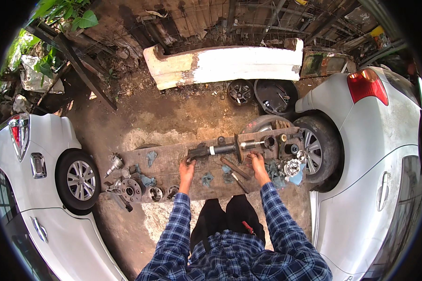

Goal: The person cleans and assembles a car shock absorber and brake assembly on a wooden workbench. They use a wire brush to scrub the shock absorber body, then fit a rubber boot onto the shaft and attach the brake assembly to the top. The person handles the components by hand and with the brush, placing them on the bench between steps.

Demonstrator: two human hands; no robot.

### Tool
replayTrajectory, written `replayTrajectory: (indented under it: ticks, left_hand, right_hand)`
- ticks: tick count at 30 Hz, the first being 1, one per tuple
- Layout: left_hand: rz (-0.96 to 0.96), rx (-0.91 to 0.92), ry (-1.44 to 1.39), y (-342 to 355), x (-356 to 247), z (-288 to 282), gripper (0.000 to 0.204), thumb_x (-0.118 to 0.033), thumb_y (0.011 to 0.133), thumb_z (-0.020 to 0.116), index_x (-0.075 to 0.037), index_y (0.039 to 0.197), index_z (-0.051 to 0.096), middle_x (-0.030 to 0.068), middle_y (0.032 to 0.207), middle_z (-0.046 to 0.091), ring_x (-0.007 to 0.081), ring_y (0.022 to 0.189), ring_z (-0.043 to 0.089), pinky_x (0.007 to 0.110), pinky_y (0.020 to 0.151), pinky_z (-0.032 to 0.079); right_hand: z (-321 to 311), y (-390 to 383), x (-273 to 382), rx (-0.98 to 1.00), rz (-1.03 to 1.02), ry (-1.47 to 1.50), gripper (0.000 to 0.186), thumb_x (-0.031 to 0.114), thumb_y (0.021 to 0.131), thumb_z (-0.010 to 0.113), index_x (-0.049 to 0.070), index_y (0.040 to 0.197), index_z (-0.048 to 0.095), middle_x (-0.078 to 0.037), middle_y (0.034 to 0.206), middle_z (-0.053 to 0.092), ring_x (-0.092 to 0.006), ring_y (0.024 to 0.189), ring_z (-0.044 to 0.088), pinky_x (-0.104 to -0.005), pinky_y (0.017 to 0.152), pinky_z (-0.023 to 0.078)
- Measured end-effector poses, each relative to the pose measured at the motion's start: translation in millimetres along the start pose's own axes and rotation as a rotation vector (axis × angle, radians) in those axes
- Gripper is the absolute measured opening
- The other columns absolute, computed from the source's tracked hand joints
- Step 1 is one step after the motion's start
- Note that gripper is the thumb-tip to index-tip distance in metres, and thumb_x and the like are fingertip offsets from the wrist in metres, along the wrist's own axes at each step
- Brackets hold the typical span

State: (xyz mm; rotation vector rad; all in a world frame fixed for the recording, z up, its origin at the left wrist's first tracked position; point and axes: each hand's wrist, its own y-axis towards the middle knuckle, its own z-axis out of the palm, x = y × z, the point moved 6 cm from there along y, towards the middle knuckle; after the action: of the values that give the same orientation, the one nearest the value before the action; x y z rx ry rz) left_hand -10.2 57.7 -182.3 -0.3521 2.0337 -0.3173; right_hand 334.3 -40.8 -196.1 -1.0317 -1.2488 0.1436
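Note:
A black strut shock absorber [224, 149] with a white band lies lengthwise across the wooden bench [173, 164] in front of me. Its bracket end is at the left, and a round plate and a shiny rod are toward the right. My left hand [186, 172] is closed around the bracket end. Beside the rod, my right hand [258, 167] has its fingers apart; whether a fingertip touches the strut is unclear. Between my hands lie a rusty brown bar [235, 167], a second tool with a dark handle [239, 182] and a crumpled blue rag [207, 179].
A hub with a round flange [131, 190] and other metal parts crowd the bench's left end. Another wheel hub [292, 166] sits at the right end. Silver cars [47, 187] [361, 154] flank the bench. A worn white bumper [248, 65] and a black tub [276, 96] lie beyond.

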Motion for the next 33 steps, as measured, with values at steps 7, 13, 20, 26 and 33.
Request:
replayTrajectory:
  ticks: [7,13,20,26,33]
  left_hand:
    - [0.136,0.062,-0.033,-55.9,-42.2,-23.1,0.042,-0.023,0.090,0.067,-0.001,0.125,0.063,0.0211,0.119,0.066,0.0333,0.113,0.063,0.040,0.093,0.049]
    - [0.327,0.038,-0.058,-115.1,-71.0,-48.0,0.029,-0.014,0.093,0.065,-0.001,0.119,0.064,0.0175,0.117,0.066,0.0291,0.105,0.067,0.038,0.085,0.053]
    - [0.214,-0.114,-0.134,-167.2,-37.3,-77.3,0.026,-0.008,0.091,0.063,-0.002,0.116,0.066,0.0124,0.110,0.071,0.0231,0.095,0.069,0.035,0.083,0.052]
    - [0.157,-0.251,-0.236,-187.1,-11.0,-110.5,0.025,-0.010,0.090,0.063,-0.003,0.114,0.067,0.0123,0.109,0.070,0.0242,0.092,0.069,0.035,0.079,0.053]
    - [0.190,-0.342,-0.287,-187.4,15.7,-157.1,0.019,-0.006,0.091,0.062,-0.002,0.109,0.068,0.0099,0.103,0.071,0.0191,0.088,0.068,0.032,0.075,0.053]
  right_hand:
    - [16.7,-48.8,29.2,-0.067,-0.279,-0.077,0.030,0.013,0.096,0.056,0.004,0.124,0.057,-0.011,0.115,0.067,-0.0222,0.104,0.067,-0.0326,0.083,0.053]
    - [54.9,-115.9,61.9,0.101,-0.712,-0.199,0.026,0.007,0.096,0.057,0.001,0.121,0.057,-0.015,0.116,0.067,-0.0236,0.105,0.068,-0.0329,0.088,0.054]
    - [96.4,-164.6,38.7,0.481,-0.597,-0.217,0.023,0.006,0.100,0.054,0.001,0.122,0.054,-0.012,0.109,0.067,-0.0189,0.094,0.070,-0.0295,0.075,0.056]
    - [116.6,-191.1,26.0,0.664,-0.540,-0.298,0.022,0.009,0.100,0.053,0.002,0.121,0.055,-0.011,0.103,0.068,-0.0183,0.086,0.070,-0.0296,0.070,0.055]
    - [160.6,-209.9,14.1,0.697,-0.560,-0.310,0.021,0.010,0.099,0.055,0.003,0.119,0.056,-0.010,0.100,0.068,-0.0174,0.084,0.070,-0.0292,0.069,0.053]
